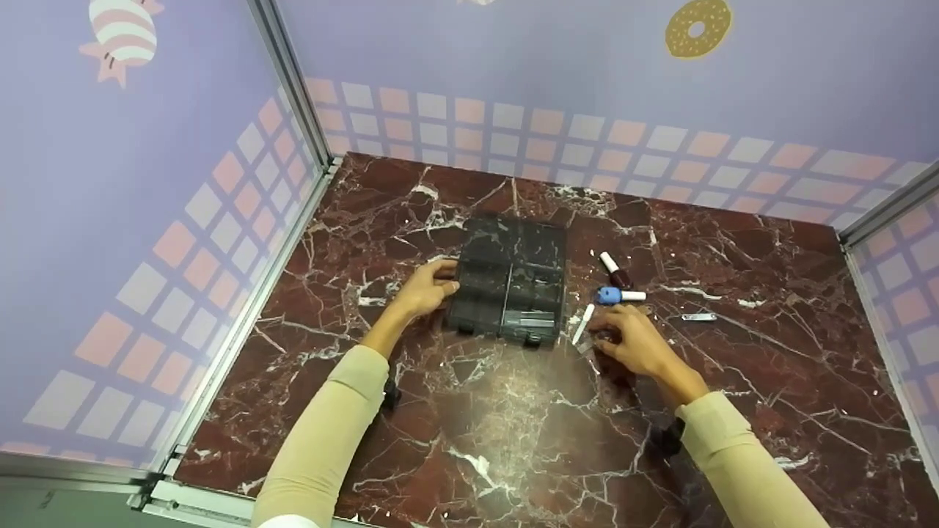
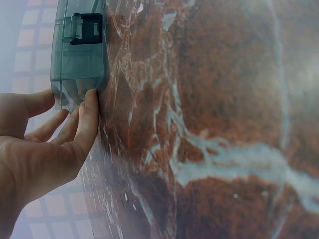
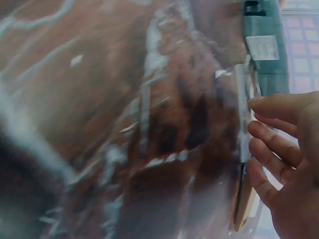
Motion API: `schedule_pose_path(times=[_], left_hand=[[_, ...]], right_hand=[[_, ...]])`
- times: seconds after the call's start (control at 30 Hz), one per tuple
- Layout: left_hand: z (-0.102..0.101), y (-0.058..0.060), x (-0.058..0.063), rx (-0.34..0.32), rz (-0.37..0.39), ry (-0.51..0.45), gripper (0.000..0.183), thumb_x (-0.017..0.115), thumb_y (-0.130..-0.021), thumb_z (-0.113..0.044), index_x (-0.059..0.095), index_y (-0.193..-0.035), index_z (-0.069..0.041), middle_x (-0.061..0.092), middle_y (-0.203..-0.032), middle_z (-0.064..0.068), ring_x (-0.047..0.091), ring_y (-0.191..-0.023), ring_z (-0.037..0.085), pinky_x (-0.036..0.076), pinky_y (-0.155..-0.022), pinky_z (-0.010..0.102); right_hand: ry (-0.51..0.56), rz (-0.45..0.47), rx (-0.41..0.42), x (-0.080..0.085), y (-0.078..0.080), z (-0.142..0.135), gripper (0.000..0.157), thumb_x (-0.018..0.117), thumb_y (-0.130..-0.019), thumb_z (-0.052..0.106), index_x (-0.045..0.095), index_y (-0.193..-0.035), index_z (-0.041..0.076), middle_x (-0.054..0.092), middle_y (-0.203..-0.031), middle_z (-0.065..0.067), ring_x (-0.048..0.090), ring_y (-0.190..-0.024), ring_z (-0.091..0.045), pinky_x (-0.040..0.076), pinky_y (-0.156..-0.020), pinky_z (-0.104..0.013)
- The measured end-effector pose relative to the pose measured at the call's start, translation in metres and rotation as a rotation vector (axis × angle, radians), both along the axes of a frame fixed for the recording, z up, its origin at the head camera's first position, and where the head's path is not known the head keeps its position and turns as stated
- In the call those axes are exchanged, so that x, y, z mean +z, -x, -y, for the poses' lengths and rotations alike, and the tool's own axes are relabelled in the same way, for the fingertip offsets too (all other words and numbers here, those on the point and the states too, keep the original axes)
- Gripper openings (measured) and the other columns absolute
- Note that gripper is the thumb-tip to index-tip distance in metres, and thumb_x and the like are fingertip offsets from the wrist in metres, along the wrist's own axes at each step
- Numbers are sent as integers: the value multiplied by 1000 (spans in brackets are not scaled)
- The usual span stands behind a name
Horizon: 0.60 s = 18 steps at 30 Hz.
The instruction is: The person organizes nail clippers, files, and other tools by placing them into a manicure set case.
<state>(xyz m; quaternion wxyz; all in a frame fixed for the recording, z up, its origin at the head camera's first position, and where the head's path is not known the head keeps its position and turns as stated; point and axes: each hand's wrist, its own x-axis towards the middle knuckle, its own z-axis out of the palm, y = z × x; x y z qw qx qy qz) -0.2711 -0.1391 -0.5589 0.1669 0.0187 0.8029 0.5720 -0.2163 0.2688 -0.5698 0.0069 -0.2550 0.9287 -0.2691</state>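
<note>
A dark, see-through lidded box (image 1: 513, 286) with compartments lies on the marble-patterned tabletop. My left hand (image 1: 427, 288) grips its left edge; in the left wrist view, the thumb rests at the lid's edge and the fingers lie against the side of the box (image 2: 77, 59). Just right of the box, my right hand (image 1: 631, 337) is low over the table beside a slim white stick (image 1: 583, 324). In the right wrist view, its bent, spread fingertips are close to the white stick (image 3: 242, 109); whether they touch it is unclear.
Behind the right hand lie a blue bottle with a white cap (image 1: 612, 295) and a dark red bottle with a white cap (image 1: 615, 270). A nail clipper (image 1: 698, 317) lies farther right. Patterned walls (image 1: 513, 132) enclose the tabletop.
</note>
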Motion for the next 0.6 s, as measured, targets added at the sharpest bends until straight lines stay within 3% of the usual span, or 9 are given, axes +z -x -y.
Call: schedule_pose_path(times=[0.17,0.3,0.47,0.53,0.6], left_hand=[[0,0,-2,10,5,-12,52,59,-108,-6,46,-158,-3,54,-152,19,58,-135,35,58,-99,50],[0,0,-4,17,5,-23,52,59,-108,-5,47,-158,-3,55,-151,20,59,-134,35,58,-99,50],[0,0,-4,14,0,-23,51,59,-108,-4,47,-157,-2,55,-150,20,59,-134,35,58,-100,50],[0,0,-3,10,-5,-16,51,59,-108,-5,47,-157,-2,55,-151,20,59,-134,35,58,-100,50],[0,0,-2,6,-12,-10,51,60,-108,-5,47,-157,-2,55,-151,21,59,-134,35,58,-100,50]], right_hand=[[-58,-35,-1,-4,-3,-2,28,84,-84,4,77,-110,-2,69,-126,-23,58,-113,-43,48,-102,-60],[-83,-36,-5,-5,-3,-2,20,84,-83,5,74,-99,0,71,-115,-20,60,-106,-40,49,-98,-56],[-4,51,-3,-5,-6,-2,14,81,-85,-2,69,-88,5,68,-86,-6,63,-80,-24,55,-76,-43],[44,99,-18,-3,-7,-2,14,79,-87,-4,70,-88,6,68,-81,-1,61,-72,-17,53,-68,-36],[84,135,-45,1,-6,0,14,79,-88,-4,71,-90,7,69,-82,1,61,-72,-13,53,-68,-32]])
